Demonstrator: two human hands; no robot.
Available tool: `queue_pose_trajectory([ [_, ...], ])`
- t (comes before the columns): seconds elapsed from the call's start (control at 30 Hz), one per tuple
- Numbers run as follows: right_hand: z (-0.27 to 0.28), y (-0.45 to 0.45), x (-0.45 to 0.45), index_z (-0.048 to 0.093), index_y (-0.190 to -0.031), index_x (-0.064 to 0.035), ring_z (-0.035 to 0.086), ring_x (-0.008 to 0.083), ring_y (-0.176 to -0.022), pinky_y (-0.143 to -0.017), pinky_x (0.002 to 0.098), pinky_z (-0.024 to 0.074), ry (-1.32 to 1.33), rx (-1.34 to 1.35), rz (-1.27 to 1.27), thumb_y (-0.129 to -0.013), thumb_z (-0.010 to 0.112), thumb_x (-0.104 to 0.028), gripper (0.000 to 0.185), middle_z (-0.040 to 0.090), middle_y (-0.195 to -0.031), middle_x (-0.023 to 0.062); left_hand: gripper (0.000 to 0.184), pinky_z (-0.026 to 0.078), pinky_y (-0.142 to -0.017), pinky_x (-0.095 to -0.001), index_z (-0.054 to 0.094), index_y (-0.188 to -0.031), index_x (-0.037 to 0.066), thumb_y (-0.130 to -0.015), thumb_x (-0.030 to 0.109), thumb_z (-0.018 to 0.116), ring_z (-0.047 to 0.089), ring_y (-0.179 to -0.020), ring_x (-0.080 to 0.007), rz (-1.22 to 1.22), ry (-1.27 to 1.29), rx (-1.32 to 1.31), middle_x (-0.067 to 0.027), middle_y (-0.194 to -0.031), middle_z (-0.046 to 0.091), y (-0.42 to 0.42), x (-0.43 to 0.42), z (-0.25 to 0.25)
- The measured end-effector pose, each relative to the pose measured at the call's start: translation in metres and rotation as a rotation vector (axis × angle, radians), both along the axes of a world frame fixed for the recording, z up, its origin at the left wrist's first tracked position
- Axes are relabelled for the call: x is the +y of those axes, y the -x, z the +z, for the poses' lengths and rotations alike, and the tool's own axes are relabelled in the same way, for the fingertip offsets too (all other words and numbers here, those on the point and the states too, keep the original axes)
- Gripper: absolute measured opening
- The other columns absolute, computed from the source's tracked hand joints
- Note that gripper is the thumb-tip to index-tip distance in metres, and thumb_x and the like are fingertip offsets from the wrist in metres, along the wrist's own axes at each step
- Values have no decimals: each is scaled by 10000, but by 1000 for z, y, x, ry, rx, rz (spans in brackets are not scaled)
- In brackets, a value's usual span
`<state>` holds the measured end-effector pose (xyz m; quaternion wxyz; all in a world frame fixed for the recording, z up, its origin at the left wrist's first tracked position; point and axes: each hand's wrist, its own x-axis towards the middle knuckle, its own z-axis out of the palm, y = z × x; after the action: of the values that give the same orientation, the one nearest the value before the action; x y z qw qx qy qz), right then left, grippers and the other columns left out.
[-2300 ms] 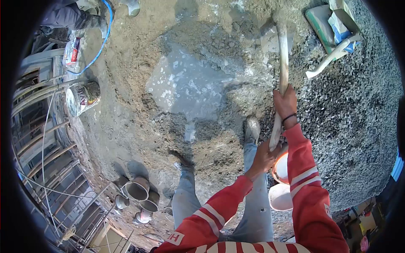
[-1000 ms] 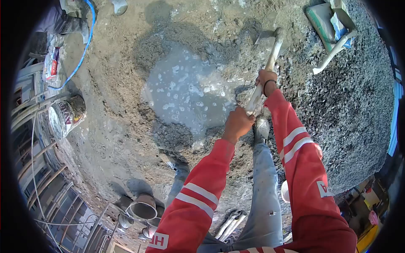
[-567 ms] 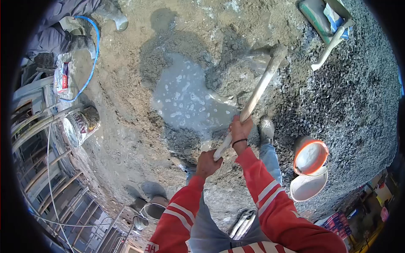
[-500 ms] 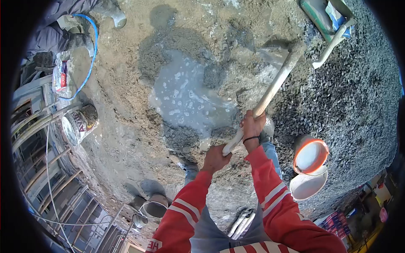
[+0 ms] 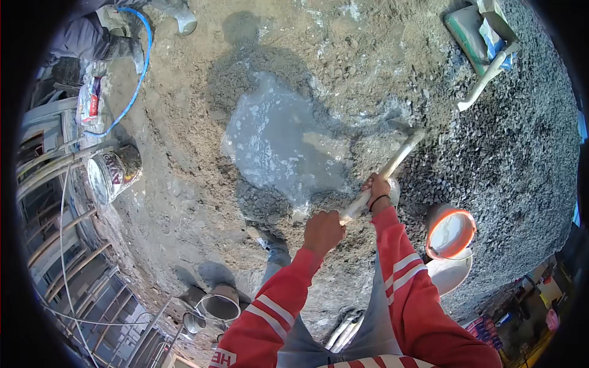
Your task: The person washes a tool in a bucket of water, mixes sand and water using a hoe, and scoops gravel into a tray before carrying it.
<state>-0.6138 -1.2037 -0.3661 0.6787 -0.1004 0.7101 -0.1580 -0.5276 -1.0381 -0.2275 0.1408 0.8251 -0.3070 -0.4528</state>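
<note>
A hoe with a pale wooden handle (image 5: 399,157) slants up to the right, its head low at the edge of the gravel and its blade largely hidden. My left hand (image 5: 324,232) is wrapped round the handle's near end. Farther up, my right hand (image 5: 377,186) grips the same handle, a dark band at its wrist. Left of the hoe head lies a pool of grey, watery mix (image 5: 276,135), ringed by wet sandy material. Dark gravel (image 5: 491,153) spreads to the right of the handle.
An orange-rimmed bucket (image 5: 451,234) stands at the right beside a pale one (image 5: 451,273). More buckets (image 5: 221,303) are at lower left, and a paint bucket (image 5: 113,173) lies left. Another person's legs (image 5: 92,40) and a blue hose (image 5: 142,70) are upper left. A second hoe (image 5: 488,80) rests upper right.
The hoe head has come down and nearer, from beyond the pool's right side to the gravel edge. Both hands have stayed on the handle, after shifting left and nearer my body.
</note>
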Motion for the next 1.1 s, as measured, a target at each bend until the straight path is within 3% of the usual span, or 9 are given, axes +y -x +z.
queue_pose_trajectory([
  [0.23, 83, -33, 84, 438, -825, -73, 420, 115, -417, -369, 279, 373, 187, 24, 43, -819, 552, -52, 116, 431, -567, 12, 285, 518, -633, -486, 643, -852, 45, -743, 300, 711, 635, -660, -391, 6, -84, 43, -211, -694, 638, 15, 87, 15],
  [0.43, 108, -77, -42, 427, -889, -80, 430, 110, -429, -385, 276, 386, 325, -326, 164, -853, 560, -30, 146, 447, -599, 18, 270, 500, -590, -471, 596, -906, 58, -762, 254, 714, 641, -646, -368, 161, 139, -135, -172, -708, 645, 3, -22, -8],
  [0.53, 84, -136, -137, 500, -894, -36, 472, 130, -485, -416, 281, 425, 421, -415, 253, -873, 583, -78, 95, 467, -631, 20, 261, 496, -606, -476, 572, -867, 35, -757, 216, 725, 653, -695, -359, 235, 191, -277, -171, -724, 647, -43, -115, -34],
  [0.63, 14, -205, -210, 552, -1000, 54, 481, 161, -465, -414, 306, 447, 555, -318, 429, -877, 585, -78, 183, 483, -628, 64, 192, 512, -640, -461, 590, -878, 16, -782, 161, 672, 656, -719, -381, 248, 201, -416, -187, -755, 654, -93, -180, -61],
  [0.67, -15, -224, -225, 545, -929, 41, 479, 187, -430, -401, 332, 447, 491, -338, 446, -872, 560, -64, 121, 473, -591, 69, 168, 519, -649, -453, 602, -876, 15, -781, 143, 654, 658, -724, -381, 229, 208, -463, -191, -767, 654, -108, -191, -75],
  [0.77, -66, -239, -206, 466, -782, -40, 451, 162, -422, -403, 317, 433, 217, -108, 831, -857, 587, -92, 152, 448, -557, 39, 144, 530, -665, -444, 619, -865, 13, -773, 123, 628, 661, -733, -375, 199, 140, -471, -198, -781, 650, -106, -176, -96],
  [0.93, -62, -195, -82, 496, -770, -6, 495, 216, -414, -394, 362, 453, 184, -38, 696, -820, 581, -85, 126, 468, -535, 76, 165, 541, -658, -451, 626, -860, 21, -749, 142, 635, 665, -721, -364, 121, -104, -381, -202, -778, 655, -83, -72, -83],
  [1.0, -46, -175, -35, 496, -764, -8, 466, 195, -405, -384, 351, 429, 171, -211, 381, -803, 591, -58, 115, 455, -542, 53, 180, 537, -623, -452, 620, -849, 42, -733, 166, 680, 666, -682, -352, 78, -129, -379, -187, -742, 659, -80, -34, -59],
  [1.1, 9, -149, 8, 425, -936, -22, 445, 148, -388, -340, 318, 405, 173, -209, 264, -798, 552, 5, 189, 459, -583, 53, 236, 540, -613, -438, 597, -885, 57, -726, 196, 703, 680, -692, -318, 9, -205, -292, -155, -743, 671, -66, 9, -31],
])
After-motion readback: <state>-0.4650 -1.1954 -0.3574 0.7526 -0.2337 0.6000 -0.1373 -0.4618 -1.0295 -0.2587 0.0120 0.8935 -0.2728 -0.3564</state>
